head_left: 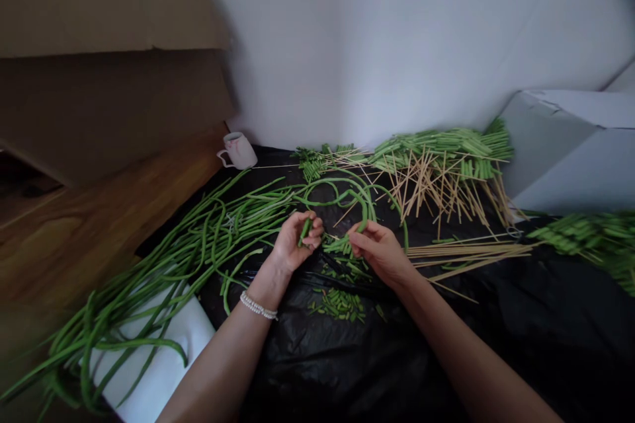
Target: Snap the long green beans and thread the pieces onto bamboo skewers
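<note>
My left hand (299,239) is closed around short cut bean pieces (305,231), palm turned up. To its right, my right hand (372,243) pinches the end of a long green bean (366,208), which curves up and away behind the hands. Between and below the hands lie cut bean pieces (340,304) on a black plastic sheet (317,357). Long uncut beans (213,225) spread in a heap at the left, partly over a white box or board (193,330). Bare wooden skewers (466,251) lie right of my right hand.
Skewered bean pieces (446,142) are piled along the wall, with more at the far right (590,238). A white mug (239,151) stands at the back left. Cardboard (114,99) rises at the left, and a white box (570,145) stands at the right.
</note>
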`<state>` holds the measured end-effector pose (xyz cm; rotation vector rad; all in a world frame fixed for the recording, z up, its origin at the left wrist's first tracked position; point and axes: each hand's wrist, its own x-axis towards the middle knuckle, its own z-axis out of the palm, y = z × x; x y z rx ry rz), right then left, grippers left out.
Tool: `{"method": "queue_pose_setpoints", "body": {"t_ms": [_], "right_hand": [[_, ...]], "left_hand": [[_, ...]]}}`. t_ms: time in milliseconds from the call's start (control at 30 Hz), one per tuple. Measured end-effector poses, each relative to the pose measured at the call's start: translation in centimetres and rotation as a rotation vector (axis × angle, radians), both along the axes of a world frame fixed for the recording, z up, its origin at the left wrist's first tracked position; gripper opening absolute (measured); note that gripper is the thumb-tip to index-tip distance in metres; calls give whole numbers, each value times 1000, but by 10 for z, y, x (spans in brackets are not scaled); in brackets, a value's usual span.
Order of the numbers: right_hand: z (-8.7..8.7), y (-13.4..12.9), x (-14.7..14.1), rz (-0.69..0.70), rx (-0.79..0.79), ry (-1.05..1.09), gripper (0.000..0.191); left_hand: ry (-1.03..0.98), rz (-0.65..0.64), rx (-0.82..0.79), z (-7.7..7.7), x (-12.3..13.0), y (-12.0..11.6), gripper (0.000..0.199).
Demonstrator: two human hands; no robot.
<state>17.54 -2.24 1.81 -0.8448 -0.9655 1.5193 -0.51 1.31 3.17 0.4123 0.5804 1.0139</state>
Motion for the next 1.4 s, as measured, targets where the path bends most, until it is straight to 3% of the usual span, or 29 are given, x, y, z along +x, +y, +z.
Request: {"method": "queue_pose_setpoints", "body": {"t_ms": [133,233,467,633,867,1067,1267,1400], "right_hand": [[-6,1,2,39,18,-73,23],[-7,1,4,69,3,-120,26],[4,3,11,26,-145,107,30],[5,2,11,75,-125,63,30],[4,1,6,33,-106,-21,33],[1,6,9,-44,-54,11,28],[-3,6,5,-74,-43,19,27],[-1,2,1,-17,-59,64,26]], "left_hand": [[361,-230,144,-1,8,-10,25],[444,-361,239,-2,14,-17,33],[649,-563,396,-1,11,-20,36],[564,-531,367,0,12,-21,44],[564,-540,332,5,15,-24,38],[603,-366,297,2,18,-23,36],[353,-136,207,-4,16,-14,30],[102,-220,43,-1,14,-14,23]]}}
